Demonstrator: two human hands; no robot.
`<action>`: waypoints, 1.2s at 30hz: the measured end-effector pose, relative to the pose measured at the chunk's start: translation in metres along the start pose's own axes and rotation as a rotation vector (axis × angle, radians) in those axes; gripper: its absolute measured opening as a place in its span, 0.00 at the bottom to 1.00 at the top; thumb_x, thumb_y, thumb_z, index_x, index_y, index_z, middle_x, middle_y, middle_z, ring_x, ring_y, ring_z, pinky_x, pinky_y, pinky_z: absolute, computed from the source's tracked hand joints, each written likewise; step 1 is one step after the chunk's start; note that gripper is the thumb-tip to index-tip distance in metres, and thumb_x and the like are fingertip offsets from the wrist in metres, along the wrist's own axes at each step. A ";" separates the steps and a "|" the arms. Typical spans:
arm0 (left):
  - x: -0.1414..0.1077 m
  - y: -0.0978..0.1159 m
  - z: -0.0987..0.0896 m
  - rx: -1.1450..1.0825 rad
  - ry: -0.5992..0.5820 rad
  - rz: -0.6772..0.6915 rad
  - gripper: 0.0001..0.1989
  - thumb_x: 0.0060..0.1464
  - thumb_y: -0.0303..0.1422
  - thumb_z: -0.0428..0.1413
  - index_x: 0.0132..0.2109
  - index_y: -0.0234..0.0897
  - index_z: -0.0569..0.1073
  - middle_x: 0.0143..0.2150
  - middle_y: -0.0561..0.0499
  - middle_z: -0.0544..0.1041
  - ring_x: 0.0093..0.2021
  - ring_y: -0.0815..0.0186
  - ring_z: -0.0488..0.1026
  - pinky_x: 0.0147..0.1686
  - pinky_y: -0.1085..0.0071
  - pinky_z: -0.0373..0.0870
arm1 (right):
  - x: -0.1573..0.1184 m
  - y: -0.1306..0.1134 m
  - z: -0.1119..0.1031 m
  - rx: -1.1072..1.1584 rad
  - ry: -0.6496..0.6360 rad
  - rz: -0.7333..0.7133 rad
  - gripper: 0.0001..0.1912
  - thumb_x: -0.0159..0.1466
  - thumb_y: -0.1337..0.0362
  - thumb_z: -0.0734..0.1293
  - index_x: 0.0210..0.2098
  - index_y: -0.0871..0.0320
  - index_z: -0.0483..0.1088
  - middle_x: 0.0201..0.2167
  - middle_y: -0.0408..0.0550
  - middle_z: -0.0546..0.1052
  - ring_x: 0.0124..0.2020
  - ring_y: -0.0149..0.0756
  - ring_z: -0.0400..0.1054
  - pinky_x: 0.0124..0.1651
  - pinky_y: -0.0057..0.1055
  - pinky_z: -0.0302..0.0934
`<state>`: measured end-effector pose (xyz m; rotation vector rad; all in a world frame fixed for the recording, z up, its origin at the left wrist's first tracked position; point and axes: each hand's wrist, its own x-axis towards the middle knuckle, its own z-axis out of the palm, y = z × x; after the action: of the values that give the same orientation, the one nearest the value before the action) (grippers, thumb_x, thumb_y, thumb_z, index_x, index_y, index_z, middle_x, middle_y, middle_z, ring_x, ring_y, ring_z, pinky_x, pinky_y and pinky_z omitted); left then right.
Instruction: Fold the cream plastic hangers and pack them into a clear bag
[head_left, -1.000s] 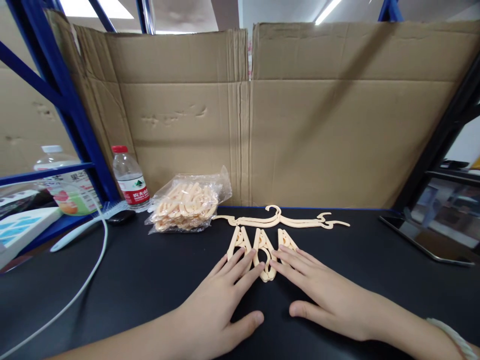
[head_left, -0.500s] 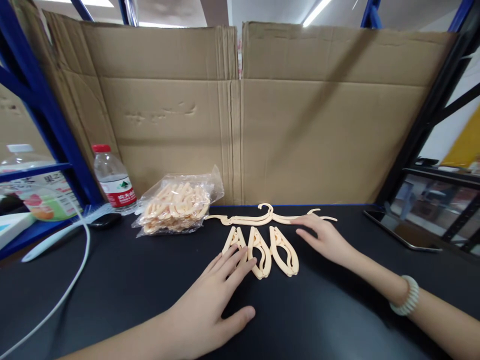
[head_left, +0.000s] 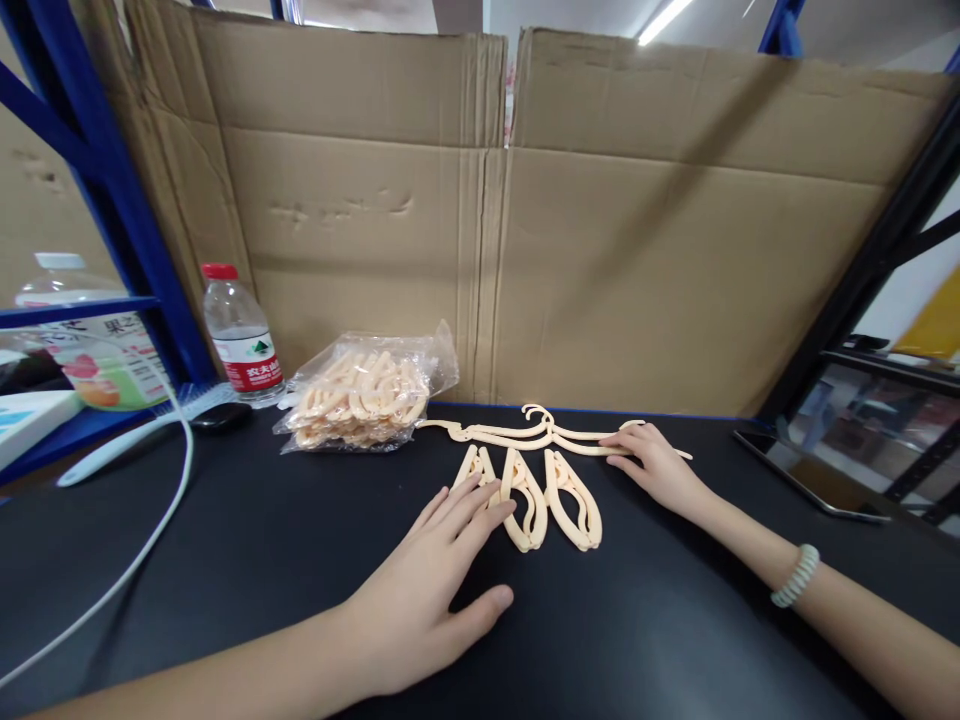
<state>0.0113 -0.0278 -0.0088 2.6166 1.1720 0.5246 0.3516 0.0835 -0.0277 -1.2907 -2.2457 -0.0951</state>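
Observation:
Three folded cream hangers lie in a row on the black table: the left one (head_left: 472, 462), the middle one (head_left: 530, 510) and the right one (head_left: 577, 505). My left hand (head_left: 427, 580) is open, palm down, its fingertips over the left hanger and near the middle one. Behind the row, unfolded cream hangers (head_left: 510, 437) lie stretched out, overlapping, hooks toward the cardboard. My right hand (head_left: 660, 470) rests its fingers on their right arm; whether it grips them is hard to tell, as the fingertips are partly hidden.
A clear plastic bag (head_left: 360, 395) of cream hangers sits at the back left, beside a red-capped water bottle (head_left: 244, 345). A white cable (head_left: 161, 530) curves along the left. At the right lies a phone or tablet (head_left: 810, 478). Cardboard (head_left: 360, 220) stands behind the table (head_left: 637, 640).
The view has shifted slightly. My right hand has moved onto the right end of the unfolded hangers, whose two hooks now show apart. My left hand has barely moved.

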 end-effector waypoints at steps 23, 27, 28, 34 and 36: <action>0.008 0.004 -0.011 -0.635 0.505 -0.231 0.21 0.59 0.38 0.52 0.58 0.44 0.62 0.62 0.48 0.64 0.64 0.58 0.58 0.64 0.58 0.52 | -0.005 -0.029 -0.032 0.159 0.624 0.222 0.09 0.64 0.57 0.63 0.36 0.55 0.70 0.32 0.48 0.77 0.34 0.42 0.72 0.34 0.32 0.62; 0.010 0.002 -0.010 -0.862 0.577 -0.335 0.26 0.56 0.39 0.54 0.59 0.40 0.58 0.64 0.44 0.59 0.62 0.56 0.59 0.61 0.57 0.57 | -0.008 -0.044 -0.029 0.249 0.651 0.206 0.10 0.64 0.56 0.63 0.37 0.55 0.69 0.32 0.47 0.76 0.34 0.41 0.71 0.35 0.32 0.63; 0.010 0.002 -0.010 -0.902 0.585 -0.352 0.27 0.55 0.39 0.55 0.60 0.41 0.57 0.65 0.43 0.58 0.61 0.56 0.61 0.60 0.58 0.59 | -0.009 -0.046 -0.028 0.238 0.650 0.199 0.10 0.64 0.56 0.63 0.37 0.55 0.69 0.32 0.47 0.76 0.34 0.41 0.71 0.35 0.33 0.63; 0.007 0.013 -0.014 -0.983 0.508 -0.362 0.30 0.56 0.39 0.55 0.62 0.38 0.52 0.47 0.43 0.73 0.52 0.57 0.69 0.48 0.62 0.68 | -0.013 -0.054 -0.020 0.133 0.601 0.071 0.07 0.65 0.58 0.63 0.38 0.53 0.70 0.33 0.45 0.77 0.35 0.40 0.71 0.40 0.35 0.62; 0.006 0.016 -0.014 -0.965 0.501 -0.330 0.28 0.57 0.39 0.54 0.61 0.40 0.54 0.49 0.43 0.72 0.46 0.59 0.71 0.45 0.64 0.70 | -0.014 -0.058 -0.016 0.104 0.574 0.010 0.06 0.66 0.60 0.63 0.38 0.53 0.70 0.33 0.45 0.77 0.35 0.39 0.71 0.40 0.35 0.63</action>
<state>0.0197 -0.0330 0.0109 1.4805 1.0479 1.3120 0.3163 0.0364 -0.0086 -1.0526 -1.7291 -0.3010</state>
